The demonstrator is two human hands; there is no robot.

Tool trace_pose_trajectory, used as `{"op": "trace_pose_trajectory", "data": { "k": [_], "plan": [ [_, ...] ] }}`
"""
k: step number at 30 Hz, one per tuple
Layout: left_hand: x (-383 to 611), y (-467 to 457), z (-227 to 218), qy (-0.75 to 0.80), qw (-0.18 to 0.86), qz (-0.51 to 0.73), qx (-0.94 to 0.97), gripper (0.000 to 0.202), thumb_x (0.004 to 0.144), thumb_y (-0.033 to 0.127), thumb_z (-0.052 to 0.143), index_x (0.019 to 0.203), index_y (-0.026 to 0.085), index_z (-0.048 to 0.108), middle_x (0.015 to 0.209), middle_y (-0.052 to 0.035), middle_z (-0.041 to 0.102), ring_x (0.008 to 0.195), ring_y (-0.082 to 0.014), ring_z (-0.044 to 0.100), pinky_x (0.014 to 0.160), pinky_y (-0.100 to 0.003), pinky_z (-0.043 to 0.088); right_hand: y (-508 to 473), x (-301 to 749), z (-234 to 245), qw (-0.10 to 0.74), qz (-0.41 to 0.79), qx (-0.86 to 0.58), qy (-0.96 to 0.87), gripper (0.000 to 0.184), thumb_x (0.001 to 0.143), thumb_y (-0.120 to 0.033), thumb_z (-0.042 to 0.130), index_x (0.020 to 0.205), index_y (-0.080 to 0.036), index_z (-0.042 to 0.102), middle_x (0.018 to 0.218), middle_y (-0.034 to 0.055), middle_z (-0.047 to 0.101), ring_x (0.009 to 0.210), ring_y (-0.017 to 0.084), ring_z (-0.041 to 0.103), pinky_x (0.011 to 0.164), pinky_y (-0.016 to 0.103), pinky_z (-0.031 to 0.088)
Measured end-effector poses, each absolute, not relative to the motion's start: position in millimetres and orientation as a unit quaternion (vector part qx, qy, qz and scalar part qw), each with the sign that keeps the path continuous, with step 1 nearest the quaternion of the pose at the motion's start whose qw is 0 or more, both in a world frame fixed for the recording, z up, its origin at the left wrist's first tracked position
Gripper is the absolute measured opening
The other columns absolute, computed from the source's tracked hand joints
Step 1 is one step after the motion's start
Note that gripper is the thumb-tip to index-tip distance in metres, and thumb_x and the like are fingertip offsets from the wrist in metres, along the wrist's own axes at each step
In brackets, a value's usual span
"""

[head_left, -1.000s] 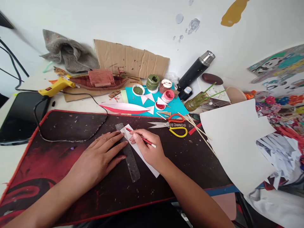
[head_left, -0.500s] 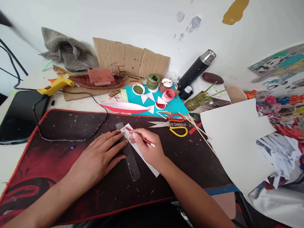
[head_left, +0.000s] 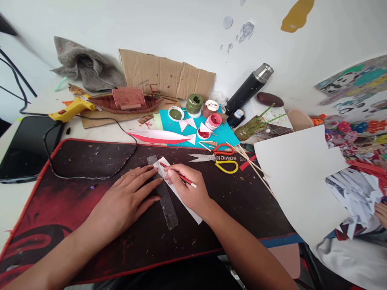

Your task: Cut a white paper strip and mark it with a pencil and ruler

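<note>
My left hand [head_left: 125,198] lies with fingers stretched out, their tips pressing on a clear plastic ruler [head_left: 167,207]. Along the ruler's right side runs a narrow strip of white paper [head_left: 190,212], its far end partly under the ruler. A red and black pencil [head_left: 188,181] is pinched in my right hand [head_left: 189,186], with its tip near the far end of the strip. Part of the strip is hidden beneath that hand. Beyond it lie scissors [head_left: 214,157] with one orange and one yellow handle, blades spread apart.
Paint jars [head_left: 194,105] and paper triangles rest on blue paper [head_left: 169,117]. A glue gun [head_left: 71,108] and model boat [head_left: 127,102] are at the back left. Thin sticks [head_left: 256,171] and a large white sheet [head_left: 298,177] lie right. Another person's hand [head_left: 381,213] shows at the right edge.
Another person's hand has come into view at the right edge, by the cut paper strips. My hands, the ruler and the pencil look almost unmoved; the view has shifted slightly.
</note>
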State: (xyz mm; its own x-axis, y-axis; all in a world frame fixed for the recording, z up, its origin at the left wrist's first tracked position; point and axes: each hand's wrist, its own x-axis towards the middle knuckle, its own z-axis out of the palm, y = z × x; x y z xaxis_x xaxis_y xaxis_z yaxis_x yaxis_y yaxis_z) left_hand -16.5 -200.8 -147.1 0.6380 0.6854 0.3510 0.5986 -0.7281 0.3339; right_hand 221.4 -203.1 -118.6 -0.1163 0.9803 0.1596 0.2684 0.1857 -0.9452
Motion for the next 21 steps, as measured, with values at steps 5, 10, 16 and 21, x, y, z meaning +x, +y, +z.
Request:
{"op": "trace_pose_trajectory", "data": {
  "k": [5, 10, 16, 21],
  "plan": [
    [-17, -201, -147, 0.356, 0.096, 0.233, 0.9, 0.045, 0.11, 0.049, 0.06, 0.147, 0.027, 0.07, 0.155, -0.0112, 0.07, 0.149, -0.0334, 0.062, 0.124, -0.053, 0.055, -207, 223, -115, 0.426, 0.398, -0.501, -0.639, 0.023, 0.113, -0.036, 0.06, 0.108, -0.024, 0.079, 0.09, 0.0032, 0.083, 0.084, 0.02, 0.08, 0.086, 0.031, 0.062],
    [-16, -201, -146, 0.354, 0.093, 0.233, 0.901, 0.045, 0.11, 0.049, 0.06, 0.147, 0.025, 0.07, 0.155, -0.012, 0.07, 0.15, -0.0339, 0.061, 0.124, -0.052, 0.054, -213, 224, -112, 0.418, 0.385, -0.496, -0.657, 0.022, 0.113, -0.034, 0.06, 0.106, -0.025, 0.079, 0.092, 0.0031, 0.084, 0.083, 0.019, 0.079, 0.084, 0.03, 0.062],
    [-16, -200, -146, 0.352, 0.094, 0.232, 0.902, 0.045, 0.11, 0.049, 0.06, 0.148, 0.025, 0.07, 0.156, -0.0111, 0.069, 0.15, -0.0335, 0.061, 0.124, -0.052, 0.053, -223, 228, -108, 0.406, 0.371, -0.499, -0.67, 0.021, 0.113, -0.033, 0.06, 0.107, -0.025, 0.079, 0.091, 0.0028, 0.084, 0.083, 0.02, 0.081, 0.083, 0.03, 0.061],
    [-17, -200, -145, 0.356, 0.095, 0.23, 0.901, 0.044, 0.111, 0.05, 0.058, 0.146, 0.026, 0.071, 0.156, -0.0106, 0.069, 0.149, -0.0328, 0.062, 0.123, -0.051, 0.055, -231, 232, -107, 0.395, 0.351, -0.504, -0.683, 0.021, 0.113, -0.031, 0.061, 0.107, -0.026, 0.08, 0.086, 0.0022, 0.084, 0.083, 0.02, 0.081, 0.087, 0.032, 0.062]
  ]
}}
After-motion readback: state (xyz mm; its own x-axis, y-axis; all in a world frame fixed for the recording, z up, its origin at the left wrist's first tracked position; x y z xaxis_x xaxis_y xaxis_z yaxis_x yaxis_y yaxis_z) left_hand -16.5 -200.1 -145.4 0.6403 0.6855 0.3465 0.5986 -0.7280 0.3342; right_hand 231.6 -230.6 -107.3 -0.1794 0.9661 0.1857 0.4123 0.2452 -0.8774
